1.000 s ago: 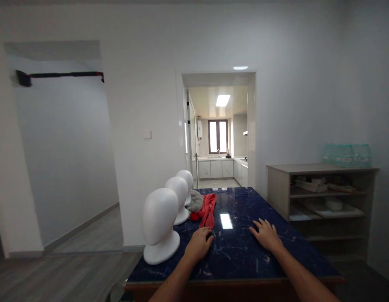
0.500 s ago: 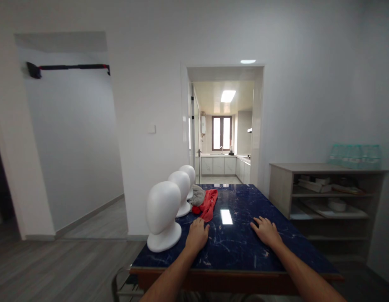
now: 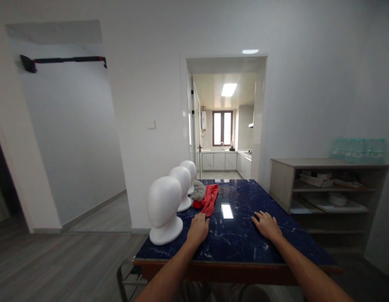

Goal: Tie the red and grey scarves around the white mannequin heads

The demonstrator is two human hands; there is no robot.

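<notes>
My left hand (image 3: 198,228) rests palm down on the dark blue marble table (image 3: 244,247), fingers loosely curled, holding nothing. It lies just right of the nearest white mannequin head (image 3: 164,214). My right hand (image 3: 267,225) lies flat on the tabletop further right, fingers spread, empty. Two more white mannequin heads (image 3: 181,186) stand in a row behind the first. A red cloth (image 3: 210,198) and a grey cloth (image 3: 198,191) lie beside them, just beyond my left hand.
A wooden shelf unit (image 3: 326,188) with papers and bottled water on top stands at the right wall. A doorway (image 3: 225,121) opens to a kitchen ahead. A wide opening with a black bar (image 3: 63,60) lies to the left. A metal chair frame (image 3: 126,272) shows below the table's left corner.
The view has pulled back and shifted slightly; both hands stay resting on the tabletop in about the same places.
</notes>
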